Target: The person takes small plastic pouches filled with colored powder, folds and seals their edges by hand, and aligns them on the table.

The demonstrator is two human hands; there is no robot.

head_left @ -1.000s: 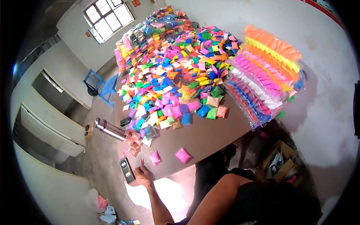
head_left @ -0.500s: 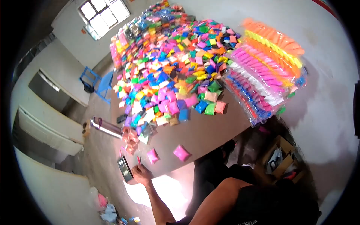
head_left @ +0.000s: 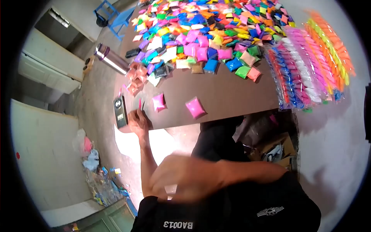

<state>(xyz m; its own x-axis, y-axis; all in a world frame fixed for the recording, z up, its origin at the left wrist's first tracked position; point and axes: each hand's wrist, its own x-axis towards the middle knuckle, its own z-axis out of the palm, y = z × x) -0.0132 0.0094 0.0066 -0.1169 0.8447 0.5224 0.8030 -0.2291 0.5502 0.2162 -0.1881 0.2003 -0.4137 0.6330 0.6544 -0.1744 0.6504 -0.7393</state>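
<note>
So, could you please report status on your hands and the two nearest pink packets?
Left hand at table edge, holding thin red item. Right hand blurred, grip unclear. Pink packets lying apart, untouched. Black device beside left hand.

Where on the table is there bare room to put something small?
The widest bare patch of table lies between the right pink packet, packet pile, bagged strips and front edge. A narrower gap parts the left pink packet from the right. The left corner is crowded: flask, reddish packets, black device, left hand.

Left hand (head_left: 138, 123) lies forward, curled; right hand (head_left: 179, 176) (blurred) overlaps the left forearm (head_left: 145, 152) in view
</note>
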